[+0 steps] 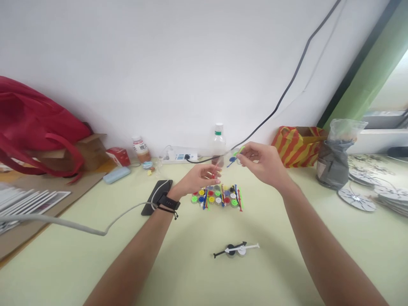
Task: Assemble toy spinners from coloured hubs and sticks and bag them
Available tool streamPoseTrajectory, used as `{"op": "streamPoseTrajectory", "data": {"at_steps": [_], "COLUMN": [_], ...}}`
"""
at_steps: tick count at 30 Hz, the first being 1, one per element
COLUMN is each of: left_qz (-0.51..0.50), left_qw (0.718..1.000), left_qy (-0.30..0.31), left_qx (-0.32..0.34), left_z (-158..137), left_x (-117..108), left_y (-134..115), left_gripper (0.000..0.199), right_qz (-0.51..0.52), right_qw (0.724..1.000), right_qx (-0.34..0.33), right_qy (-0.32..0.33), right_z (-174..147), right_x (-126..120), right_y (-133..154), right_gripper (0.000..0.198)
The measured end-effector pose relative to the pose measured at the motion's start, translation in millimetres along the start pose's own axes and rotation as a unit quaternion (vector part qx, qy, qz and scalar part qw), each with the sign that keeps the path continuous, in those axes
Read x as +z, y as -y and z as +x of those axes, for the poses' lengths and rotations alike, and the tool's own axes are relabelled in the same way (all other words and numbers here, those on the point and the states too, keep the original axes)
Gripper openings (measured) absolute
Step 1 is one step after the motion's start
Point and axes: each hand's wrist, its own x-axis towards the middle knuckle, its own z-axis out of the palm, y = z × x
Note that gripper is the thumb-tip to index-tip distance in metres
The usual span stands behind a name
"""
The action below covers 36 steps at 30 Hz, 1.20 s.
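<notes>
My left hand is closed on a small red arrow spinner, partly hidden by the fingers. My right hand pinches a blue and a green arrow spinner between thumb and fingers, held up off the table. Below both hands lie rows of round coloured spinner bases in green, yellow, red, white and blue, with bundles of coloured arrows across them. Nearer to me, a black arrow spinner and a white arrow spinner rest side by side, their arrows crossing.
A bottle and a power strip stand by the wall. A black phone with a cable lies left of my left wrist. On the right are a striped bag, a grey plastic bag and white discs; far left, a red bag.
</notes>
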Motion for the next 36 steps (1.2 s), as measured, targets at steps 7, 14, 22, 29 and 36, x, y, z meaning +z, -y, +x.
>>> {"op": "streamPoseTrajectory", "data": {"at_steps": [7,14,22,29,36], "left_qz": [0.000,-0.009,-0.054,-0.054,-0.103], "left_qw": [1.000,0.999,0.999,0.998,0.994], "left_qy": [-0.015,-0.026,-0.009,0.013,0.030], "left_qx": [0.002,-0.017,0.001,-0.011,-0.013], "left_z": [-0.7,-2.6,-4.1,-3.7,-0.1], "left_x": [4.3,6.2,10.2,11.5,30.8], "left_y": [-7.7,-11.2,-23.6,-12.9,-5.8], "left_gripper": [0.049,0.044,0.066,0.075,0.074], "right_qz": [-0.092,-0.084,-0.126,-0.104,-0.046], "right_qw": [0.994,0.983,0.987,0.985,0.989], "right_qx": [0.006,0.041,-0.031,-0.055,-0.078], "right_qy": [0.051,0.158,0.094,0.127,0.115], "right_z": [-1.3,-2.9,1.1,0.4,-0.4], "right_x": [4.1,-9.9,-10.3,-10.9,-8.5], "right_y": [4.9,-4.2,-11.3,7.0,20.9], "right_gripper": [0.013,0.024,0.017,0.011,0.010]}}
